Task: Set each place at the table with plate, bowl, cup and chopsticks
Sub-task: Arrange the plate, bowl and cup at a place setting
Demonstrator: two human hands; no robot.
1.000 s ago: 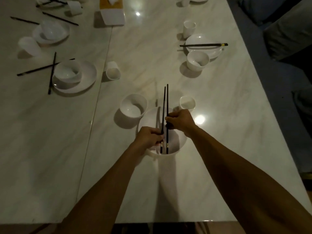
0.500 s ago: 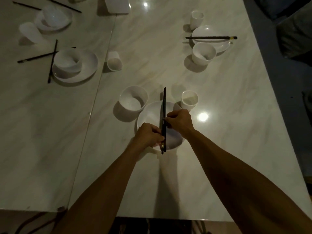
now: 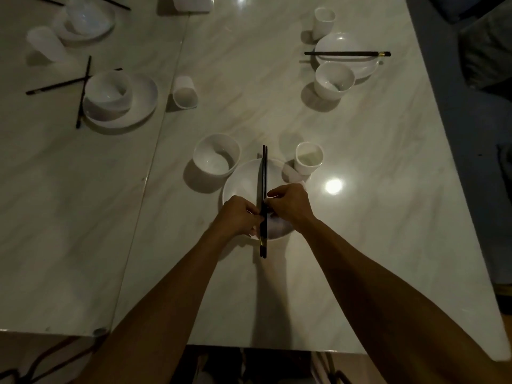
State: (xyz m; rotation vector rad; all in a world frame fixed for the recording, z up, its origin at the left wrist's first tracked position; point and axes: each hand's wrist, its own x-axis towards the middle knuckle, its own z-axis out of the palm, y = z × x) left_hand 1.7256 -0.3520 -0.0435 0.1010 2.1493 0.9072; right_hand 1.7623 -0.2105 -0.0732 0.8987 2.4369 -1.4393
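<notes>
Pinching the black chopsticks (image 3: 264,173) from opposite sides, the left hand (image 3: 237,217) and right hand (image 3: 291,205) squeeze the two sticks into a close, parallel pair, apparently to align them before release. The pair runs straight across the middle of the white plate (image 3: 234,180) on the marble table (image 3: 374,217), its gold-banded butt ends overhanging the near rim, probably for easy pick-up. The bowl (image 3: 216,159) at far left and the cup (image 3: 309,157) at far right flank the plate, completing this place.
</notes>
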